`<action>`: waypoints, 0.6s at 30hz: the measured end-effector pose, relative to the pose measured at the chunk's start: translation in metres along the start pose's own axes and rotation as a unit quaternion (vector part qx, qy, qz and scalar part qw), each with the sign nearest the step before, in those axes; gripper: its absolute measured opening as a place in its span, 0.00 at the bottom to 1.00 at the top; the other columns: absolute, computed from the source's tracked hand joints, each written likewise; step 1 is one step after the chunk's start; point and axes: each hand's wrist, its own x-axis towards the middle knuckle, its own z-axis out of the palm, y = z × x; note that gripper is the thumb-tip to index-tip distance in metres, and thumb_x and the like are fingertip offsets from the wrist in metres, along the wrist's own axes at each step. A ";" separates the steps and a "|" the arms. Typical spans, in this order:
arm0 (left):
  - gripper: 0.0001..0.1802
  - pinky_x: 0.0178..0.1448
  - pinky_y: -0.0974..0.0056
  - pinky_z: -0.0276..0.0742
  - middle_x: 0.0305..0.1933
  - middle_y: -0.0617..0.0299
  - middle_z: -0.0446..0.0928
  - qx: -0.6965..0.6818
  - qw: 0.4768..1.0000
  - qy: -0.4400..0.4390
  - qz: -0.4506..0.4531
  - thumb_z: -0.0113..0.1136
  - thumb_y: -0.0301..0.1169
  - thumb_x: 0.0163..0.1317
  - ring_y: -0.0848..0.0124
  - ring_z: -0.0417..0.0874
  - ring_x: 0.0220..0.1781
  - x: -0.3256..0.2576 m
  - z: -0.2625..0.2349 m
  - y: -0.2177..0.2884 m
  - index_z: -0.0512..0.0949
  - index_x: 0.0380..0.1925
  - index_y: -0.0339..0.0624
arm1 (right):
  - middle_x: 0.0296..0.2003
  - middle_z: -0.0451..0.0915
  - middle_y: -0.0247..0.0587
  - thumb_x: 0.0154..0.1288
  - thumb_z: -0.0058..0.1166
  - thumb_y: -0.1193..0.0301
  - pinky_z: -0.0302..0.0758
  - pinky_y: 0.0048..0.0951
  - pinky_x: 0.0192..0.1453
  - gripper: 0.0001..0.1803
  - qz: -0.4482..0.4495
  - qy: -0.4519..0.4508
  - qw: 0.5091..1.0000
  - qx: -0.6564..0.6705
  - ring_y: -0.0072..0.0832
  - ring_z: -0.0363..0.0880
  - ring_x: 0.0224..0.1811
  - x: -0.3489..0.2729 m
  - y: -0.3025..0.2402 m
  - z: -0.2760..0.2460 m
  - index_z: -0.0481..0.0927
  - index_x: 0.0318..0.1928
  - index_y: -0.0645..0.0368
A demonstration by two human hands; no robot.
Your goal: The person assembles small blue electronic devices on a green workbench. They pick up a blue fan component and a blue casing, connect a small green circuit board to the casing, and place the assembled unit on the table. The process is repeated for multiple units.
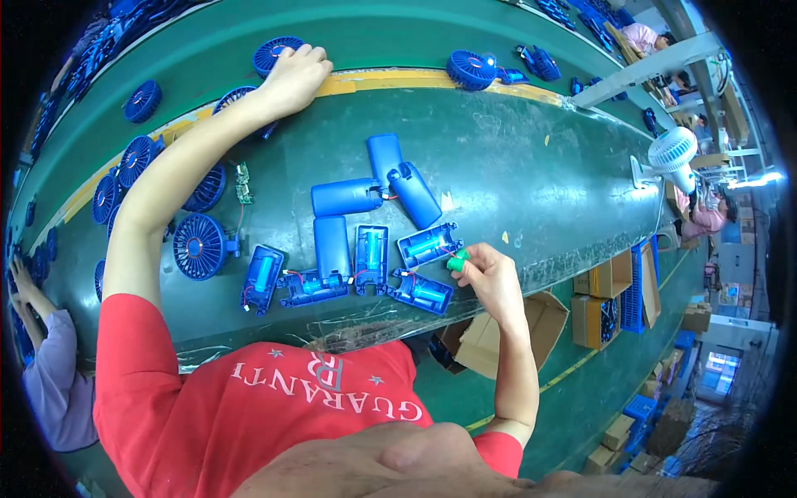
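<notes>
My left hand [292, 76] reaches far across the green work surface and rests on a round blue fan head [274, 53] at the far side. My right hand [490, 278] sits near the front edge, fingers closed on a small green object [457, 261]. Just left of that hand lie several open blue plastic housings [427, 245] with wires and cells inside. Closed blue housing shells [347, 197] lie behind them in the middle of the surface.
More blue fan heads [199, 246] lie along the left side, and another [471, 69] at the far side. A small green circuit board [243, 184] lies left of centre. Open cardboard boxes [498, 340] stand below the front edge. A white fan [671, 153] stands right. Another person's sleeve [54, 373] is at left.
</notes>
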 end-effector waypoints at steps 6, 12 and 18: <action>0.15 0.46 0.53 0.73 0.38 0.50 0.80 0.060 0.994 -0.094 -0.012 0.52 0.25 0.57 0.56 0.79 0.45 0.014 -0.010 -0.003 0.79 0.44 0.39 | 0.33 0.82 0.31 0.62 0.61 0.75 0.73 0.21 0.41 0.08 -0.114 0.120 0.971 0.174 0.17 0.77 0.35 0.023 0.015 -0.017 0.80 0.41 0.63; 0.12 0.47 0.47 0.76 0.36 0.44 0.80 0.082 0.984 -0.141 -0.076 0.55 0.33 0.56 0.49 0.79 0.47 0.014 0.009 -0.041 0.81 0.37 0.41 | 0.38 0.82 0.35 0.64 0.58 0.76 0.75 0.24 0.52 0.10 -0.144 0.197 0.905 0.349 0.20 0.78 0.43 0.054 0.007 -0.052 0.79 0.46 0.66; 0.13 0.41 0.61 0.74 0.32 0.52 0.79 -0.243 0.951 -0.120 -0.149 0.56 0.36 0.63 0.65 0.79 0.36 0.012 -0.015 -0.047 0.79 0.37 0.36 | 0.38 0.83 0.39 0.66 0.58 0.74 0.79 0.22 0.42 0.10 -0.083 0.209 0.898 0.378 0.21 0.81 0.36 0.040 0.013 -0.075 0.80 0.46 0.65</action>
